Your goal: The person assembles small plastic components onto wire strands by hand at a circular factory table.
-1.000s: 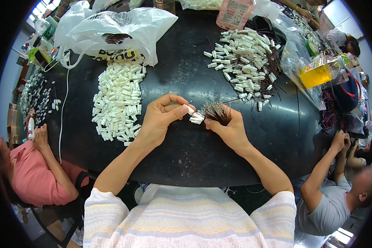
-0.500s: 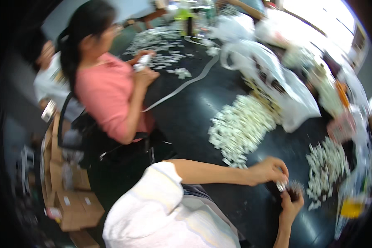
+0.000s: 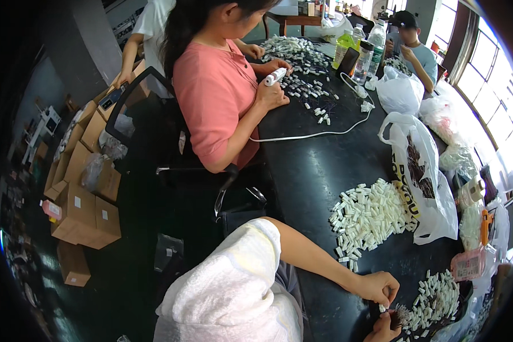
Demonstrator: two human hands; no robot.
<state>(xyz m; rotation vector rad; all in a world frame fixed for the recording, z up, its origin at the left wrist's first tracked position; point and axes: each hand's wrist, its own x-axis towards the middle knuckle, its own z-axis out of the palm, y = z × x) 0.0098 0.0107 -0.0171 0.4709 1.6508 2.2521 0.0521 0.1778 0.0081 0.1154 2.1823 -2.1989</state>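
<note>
Down at the lower right of the head view, the left hand (image 3: pixel 382 286) pinches a small white piece (image 3: pixel 383 308) above the right hand (image 3: pixel 383 329), closed around a dark bundle (image 3: pixel 403 315). Just right, a white plastic bag (image 3: pixel 422 171) holds dark material beside a heap of white pieces (image 3: pixel 370 216).

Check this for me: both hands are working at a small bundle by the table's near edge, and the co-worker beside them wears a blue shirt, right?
Not quite. The head view shows the co-worker's shirt is salmon pink. The left hand and right hand do meet at a small dark bundle by the near edge of the black table.
</note>
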